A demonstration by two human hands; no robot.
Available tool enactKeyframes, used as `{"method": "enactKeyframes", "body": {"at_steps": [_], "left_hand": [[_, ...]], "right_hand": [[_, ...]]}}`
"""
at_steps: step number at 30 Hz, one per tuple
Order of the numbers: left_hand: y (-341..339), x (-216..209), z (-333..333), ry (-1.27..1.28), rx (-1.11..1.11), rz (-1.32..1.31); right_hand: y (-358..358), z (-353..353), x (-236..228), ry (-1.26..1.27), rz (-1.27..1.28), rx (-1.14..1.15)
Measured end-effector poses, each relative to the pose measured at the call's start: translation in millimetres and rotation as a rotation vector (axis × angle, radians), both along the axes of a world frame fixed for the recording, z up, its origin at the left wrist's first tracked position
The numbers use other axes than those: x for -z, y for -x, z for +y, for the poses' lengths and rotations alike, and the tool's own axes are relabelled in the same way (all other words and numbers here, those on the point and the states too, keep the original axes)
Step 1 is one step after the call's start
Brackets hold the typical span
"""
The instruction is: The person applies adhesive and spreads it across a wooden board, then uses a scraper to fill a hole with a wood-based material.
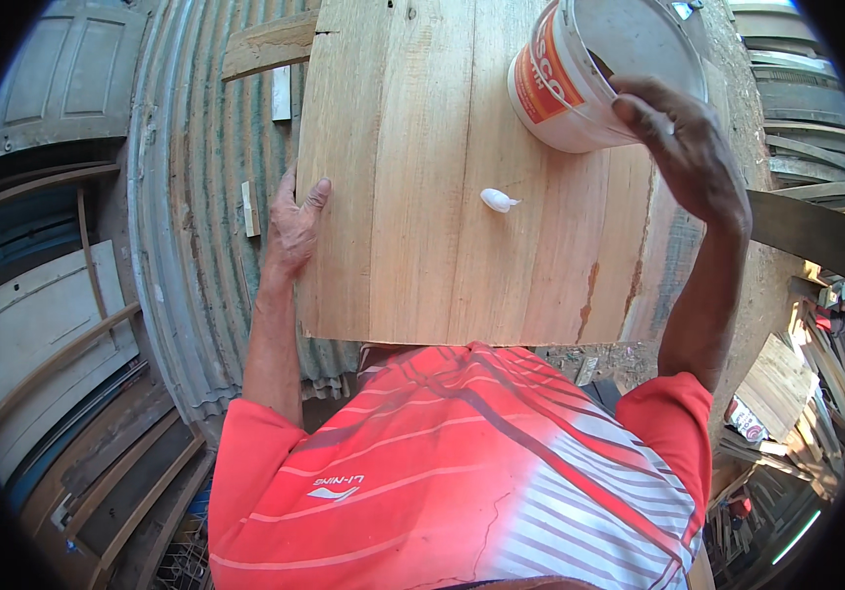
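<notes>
Your right hand [683,147] pinches the bucket [572,108] by its rim, over the wooden panel's [422,256] far right part; your left hand [294,231] clasps its left edge. One-sided pull may tip the bucket, spilling any contents.

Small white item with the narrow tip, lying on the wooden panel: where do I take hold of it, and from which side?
Probably best to pinch the small white item across its wide, rounded body, coming from above and the left. Its narrow tip points right, so the left end looks fuller; the right hand and white bucket are up to its right.
</notes>
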State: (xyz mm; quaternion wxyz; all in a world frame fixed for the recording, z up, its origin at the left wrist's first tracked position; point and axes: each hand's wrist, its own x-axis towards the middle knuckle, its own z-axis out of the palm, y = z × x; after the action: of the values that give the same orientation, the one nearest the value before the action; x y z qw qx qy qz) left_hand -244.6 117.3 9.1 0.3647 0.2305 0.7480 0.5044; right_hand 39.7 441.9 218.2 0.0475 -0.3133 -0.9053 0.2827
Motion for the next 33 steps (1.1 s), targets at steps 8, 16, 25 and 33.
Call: {"method": "enactKeyframes", "body": {"at_steps": [8,16,25,33], "left_hand": [[2,-2,2,0.022,0.030,0.054],[-3,-6,10,-0.067,-0.017,0.022],[-3,-10,8,0.032,-0.052,0.131],[-28,-27,60,-0.217,0.222,0.682]], "right_hand": [[0,42,5,-0.116,-0.286,0.005],[50,118,41,-0.269,-0.644,-0.214],[90,114,94,-0.290,-1.185,-0.676],[78,113,97,-0.371,-0.925,-0.484]]}}
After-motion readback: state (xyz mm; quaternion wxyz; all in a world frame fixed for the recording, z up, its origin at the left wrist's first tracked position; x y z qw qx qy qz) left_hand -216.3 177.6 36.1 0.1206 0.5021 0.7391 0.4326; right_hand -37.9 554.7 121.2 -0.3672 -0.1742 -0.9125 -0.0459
